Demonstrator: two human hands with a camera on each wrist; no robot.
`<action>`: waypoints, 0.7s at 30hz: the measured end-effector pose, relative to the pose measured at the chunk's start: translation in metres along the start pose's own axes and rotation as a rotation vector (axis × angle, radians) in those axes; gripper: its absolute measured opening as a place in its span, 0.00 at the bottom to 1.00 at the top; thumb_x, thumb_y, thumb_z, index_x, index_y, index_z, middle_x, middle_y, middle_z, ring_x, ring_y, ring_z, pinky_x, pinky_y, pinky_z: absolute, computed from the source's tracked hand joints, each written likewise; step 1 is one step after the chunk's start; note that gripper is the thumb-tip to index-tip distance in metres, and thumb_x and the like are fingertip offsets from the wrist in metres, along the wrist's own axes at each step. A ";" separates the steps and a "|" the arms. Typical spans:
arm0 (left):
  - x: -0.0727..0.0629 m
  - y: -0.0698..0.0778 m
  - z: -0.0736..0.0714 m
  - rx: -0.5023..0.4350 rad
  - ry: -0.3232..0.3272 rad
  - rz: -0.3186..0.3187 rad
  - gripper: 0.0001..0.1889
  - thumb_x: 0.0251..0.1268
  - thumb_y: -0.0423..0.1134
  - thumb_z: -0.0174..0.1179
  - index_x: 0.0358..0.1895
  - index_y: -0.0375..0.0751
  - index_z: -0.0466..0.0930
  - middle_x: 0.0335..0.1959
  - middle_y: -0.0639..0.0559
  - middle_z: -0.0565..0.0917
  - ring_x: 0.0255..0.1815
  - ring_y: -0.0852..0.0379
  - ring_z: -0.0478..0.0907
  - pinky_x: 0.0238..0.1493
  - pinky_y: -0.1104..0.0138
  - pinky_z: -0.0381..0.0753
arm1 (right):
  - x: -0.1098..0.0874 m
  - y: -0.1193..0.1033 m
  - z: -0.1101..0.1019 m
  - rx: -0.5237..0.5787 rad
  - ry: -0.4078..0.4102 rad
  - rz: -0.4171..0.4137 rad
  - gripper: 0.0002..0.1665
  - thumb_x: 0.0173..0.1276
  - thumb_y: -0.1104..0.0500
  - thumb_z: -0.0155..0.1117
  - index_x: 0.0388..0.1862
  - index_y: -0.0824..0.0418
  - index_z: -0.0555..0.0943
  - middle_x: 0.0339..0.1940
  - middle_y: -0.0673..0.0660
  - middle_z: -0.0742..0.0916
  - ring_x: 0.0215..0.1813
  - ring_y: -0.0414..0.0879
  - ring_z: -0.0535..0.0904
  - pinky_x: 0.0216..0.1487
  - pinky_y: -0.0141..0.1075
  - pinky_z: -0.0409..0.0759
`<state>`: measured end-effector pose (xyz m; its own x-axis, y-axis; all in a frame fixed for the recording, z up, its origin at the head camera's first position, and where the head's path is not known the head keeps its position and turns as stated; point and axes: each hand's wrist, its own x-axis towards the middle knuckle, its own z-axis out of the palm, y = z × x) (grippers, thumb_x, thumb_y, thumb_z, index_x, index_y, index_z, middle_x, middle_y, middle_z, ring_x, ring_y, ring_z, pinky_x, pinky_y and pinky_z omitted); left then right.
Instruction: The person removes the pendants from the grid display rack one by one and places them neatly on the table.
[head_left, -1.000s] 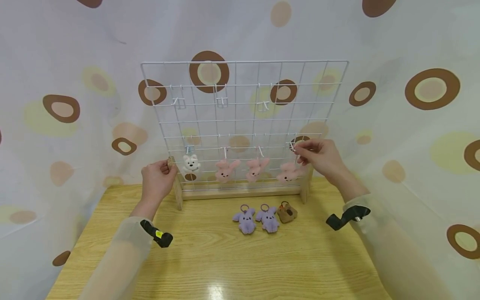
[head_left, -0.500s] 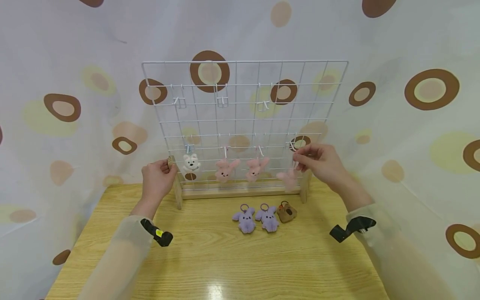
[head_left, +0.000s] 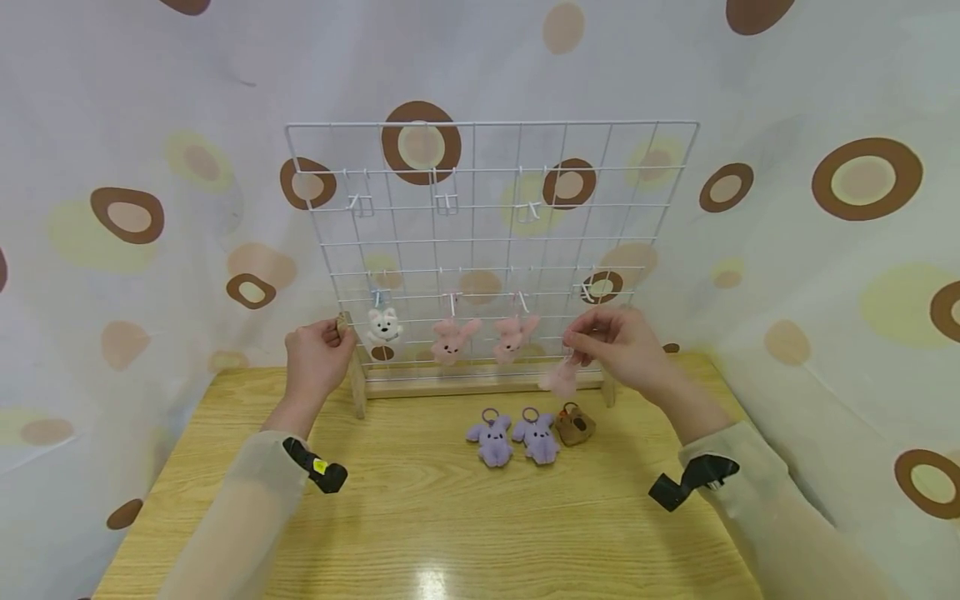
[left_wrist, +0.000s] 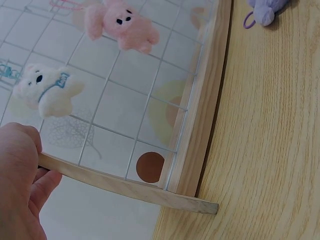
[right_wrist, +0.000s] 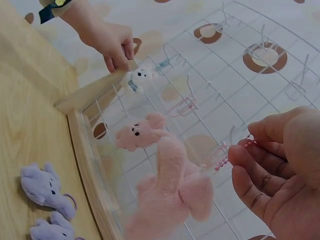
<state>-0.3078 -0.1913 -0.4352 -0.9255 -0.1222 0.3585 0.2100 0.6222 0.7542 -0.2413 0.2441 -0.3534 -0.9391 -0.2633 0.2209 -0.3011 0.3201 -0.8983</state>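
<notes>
My right hand [head_left: 617,346] pinches the pink bead chain [right_wrist: 249,141] of a pink plush keychain [head_left: 560,379], which dangles off the rack, over the lower right of the grid. My left hand [head_left: 318,354] grips the top of the wooden left upright [left_wrist: 125,186] of the white wire rack [head_left: 491,242]. Two more pink plush keychains hang on hooks, one at centre left [head_left: 450,340] and the other beside it [head_left: 513,337]. A white bear plush [head_left: 384,325] hangs at the far left, close to my left hand.
Two purple plush keychains, one left [head_left: 491,440] and one right [head_left: 537,437], lie on the wooden table [head_left: 420,517] before the rack. Next to them is a brown plush keychain [head_left: 575,426]. Bare hooks include one at upper right [head_left: 530,212] and one at lower right [head_left: 587,291].
My right hand has drawn the pink plush keychain off the lower right hook, moving it down and left. My left hand keeps its grip on the upright.
</notes>
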 end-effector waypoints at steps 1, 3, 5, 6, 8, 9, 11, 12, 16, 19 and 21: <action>0.000 0.000 0.000 0.000 0.000 0.001 0.15 0.76 0.37 0.60 0.48 0.26 0.88 0.38 0.35 0.91 0.43 0.44 0.91 0.44 0.51 0.89 | 0.000 0.001 0.002 -0.004 -0.008 -0.001 0.06 0.76 0.67 0.68 0.43 0.73 0.84 0.36 0.66 0.88 0.33 0.56 0.87 0.37 0.40 0.87; 0.000 0.000 0.000 0.007 0.001 0.007 0.14 0.76 0.37 0.60 0.47 0.26 0.88 0.38 0.35 0.91 0.42 0.44 0.91 0.44 0.52 0.89 | 0.000 0.000 0.007 -0.009 -0.031 -0.001 0.07 0.76 0.66 0.68 0.43 0.72 0.84 0.36 0.65 0.88 0.33 0.55 0.87 0.37 0.40 0.87; 0.001 0.000 0.000 0.014 0.002 0.013 0.14 0.76 0.36 0.60 0.47 0.26 0.88 0.37 0.36 0.91 0.41 0.44 0.91 0.43 0.52 0.89 | 0.000 0.001 0.011 -0.017 -0.054 0.005 0.07 0.77 0.65 0.68 0.44 0.71 0.85 0.35 0.65 0.88 0.33 0.53 0.87 0.37 0.39 0.87; 0.001 0.000 0.000 0.016 0.002 0.016 0.14 0.76 0.36 0.60 0.46 0.26 0.88 0.37 0.36 0.91 0.41 0.45 0.91 0.42 0.53 0.89 | -0.001 0.001 0.014 -0.016 -0.067 0.009 0.08 0.77 0.64 0.68 0.44 0.70 0.85 0.35 0.65 0.88 0.33 0.52 0.86 0.37 0.39 0.87; 0.001 0.000 0.000 0.019 0.004 0.019 0.14 0.76 0.36 0.60 0.46 0.26 0.89 0.37 0.36 0.91 0.40 0.45 0.91 0.42 0.54 0.89 | -0.001 0.000 0.018 -0.021 -0.090 0.019 0.08 0.78 0.63 0.68 0.44 0.69 0.85 0.35 0.65 0.88 0.33 0.51 0.86 0.38 0.39 0.87; 0.000 0.000 -0.001 0.017 0.003 0.019 0.14 0.76 0.36 0.60 0.46 0.26 0.88 0.37 0.36 0.91 0.40 0.45 0.91 0.41 0.54 0.89 | -0.001 0.000 0.021 -0.023 -0.100 0.024 0.08 0.78 0.62 0.68 0.44 0.69 0.85 0.35 0.65 0.88 0.33 0.51 0.85 0.37 0.39 0.87; 0.000 0.000 -0.001 0.014 0.002 0.017 0.14 0.76 0.36 0.60 0.47 0.26 0.88 0.37 0.36 0.91 0.41 0.45 0.91 0.41 0.55 0.89 | -0.001 -0.002 0.026 -0.016 -0.118 0.033 0.08 0.78 0.63 0.67 0.44 0.69 0.85 0.35 0.65 0.88 0.34 0.51 0.86 0.37 0.39 0.87; 0.000 0.000 -0.001 0.011 0.000 0.014 0.14 0.76 0.36 0.60 0.47 0.26 0.88 0.37 0.36 0.91 0.41 0.45 0.91 0.41 0.55 0.89 | -0.002 -0.002 0.028 -0.009 -0.128 0.037 0.07 0.78 0.63 0.67 0.44 0.68 0.85 0.36 0.66 0.88 0.34 0.51 0.86 0.38 0.39 0.87; 0.000 0.000 0.000 0.007 -0.006 0.004 0.13 0.76 0.37 0.60 0.44 0.28 0.89 0.37 0.37 0.91 0.41 0.46 0.91 0.42 0.55 0.89 | -0.003 -0.006 0.038 0.021 -0.154 0.054 0.06 0.78 0.65 0.65 0.46 0.70 0.85 0.40 0.68 0.89 0.37 0.51 0.87 0.40 0.40 0.88; -0.001 0.001 0.000 0.004 -0.005 0.003 0.13 0.76 0.37 0.60 0.42 0.28 0.89 0.37 0.37 0.91 0.41 0.46 0.91 0.42 0.54 0.89 | -0.003 -0.006 0.044 0.028 -0.171 0.047 0.06 0.78 0.66 0.65 0.47 0.70 0.85 0.41 0.69 0.88 0.38 0.53 0.87 0.42 0.40 0.89; -0.001 0.001 0.000 0.005 -0.002 0.009 0.13 0.75 0.37 0.60 0.42 0.28 0.89 0.37 0.37 0.91 0.40 0.46 0.91 0.42 0.54 0.89 | -0.003 -0.006 0.048 0.021 -0.186 0.028 0.07 0.78 0.66 0.65 0.47 0.70 0.86 0.40 0.69 0.88 0.38 0.54 0.88 0.41 0.41 0.89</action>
<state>-0.3069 -0.1907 -0.4348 -0.9242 -0.1149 0.3642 0.2170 0.6268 0.7483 -0.2288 0.1988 -0.3669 -0.8996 -0.4190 0.1232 -0.2698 0.3115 -0.9111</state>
